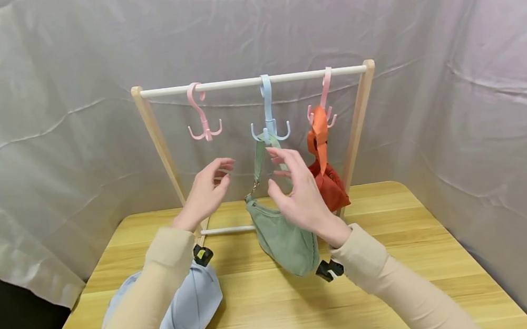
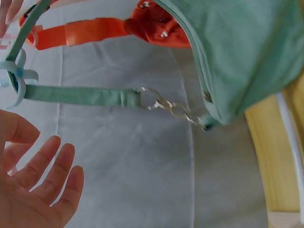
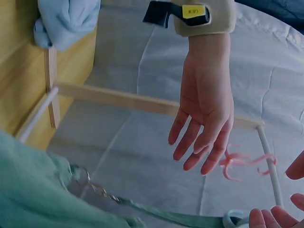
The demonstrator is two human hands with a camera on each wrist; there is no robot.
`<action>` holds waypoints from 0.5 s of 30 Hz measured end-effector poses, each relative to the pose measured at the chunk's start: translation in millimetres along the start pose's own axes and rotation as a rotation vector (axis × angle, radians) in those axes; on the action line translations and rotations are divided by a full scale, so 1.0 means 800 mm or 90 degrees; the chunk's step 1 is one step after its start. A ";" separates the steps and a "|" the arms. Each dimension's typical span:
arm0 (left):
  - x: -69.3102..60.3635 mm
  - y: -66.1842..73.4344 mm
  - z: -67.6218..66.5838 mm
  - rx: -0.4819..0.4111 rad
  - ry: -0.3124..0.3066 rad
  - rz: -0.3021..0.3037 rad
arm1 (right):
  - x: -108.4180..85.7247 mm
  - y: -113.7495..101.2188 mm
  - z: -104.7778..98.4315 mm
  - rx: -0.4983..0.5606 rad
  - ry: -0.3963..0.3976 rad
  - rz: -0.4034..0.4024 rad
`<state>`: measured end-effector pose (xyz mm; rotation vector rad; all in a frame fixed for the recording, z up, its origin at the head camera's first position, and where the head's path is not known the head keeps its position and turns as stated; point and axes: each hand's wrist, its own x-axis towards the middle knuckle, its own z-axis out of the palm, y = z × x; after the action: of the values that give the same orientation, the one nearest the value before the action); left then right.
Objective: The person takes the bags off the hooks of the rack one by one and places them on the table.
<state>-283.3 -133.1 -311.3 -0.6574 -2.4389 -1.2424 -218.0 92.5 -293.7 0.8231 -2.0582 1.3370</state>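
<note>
Left hand (image 1: 206, 190) and right hand (image 1: 302, 195), both empty, flank the flat green fabric strap (image 2: 80, 95), best handhold for the light-looking, soft green crescent bag (image 1: 280, 242).

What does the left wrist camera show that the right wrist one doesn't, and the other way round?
Only the left wrist view shows the red bag with its orange strap. Only the right wrist view shows the light blue bag and the left sleeve's cuff. Both show the green bag, its metal chain, the blue hook and the left hand.
</note>
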 end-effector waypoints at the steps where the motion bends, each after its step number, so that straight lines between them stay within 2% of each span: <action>1: 0.003 0.002 0.002 -0.006 0.003 0.000 | 0.002 0.000 -0.002 -0.010 0.005 -0.010; 5: 0.012 0.013 0.009 -0.034 0.020 -0.001 | 0.009 0.001 -0.009 -0.042 0.027 -0.049; 15: 0.037 0.033 0.029 -0.099 0.063 0.000 | 0.024 0.010 -0.020 -0.177 0.065 -0.136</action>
<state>-296.1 -93.4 -292.5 -0.6205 -2.2799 -1.4404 -235.4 105.8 -279.0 0.8070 -1.9567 0.9334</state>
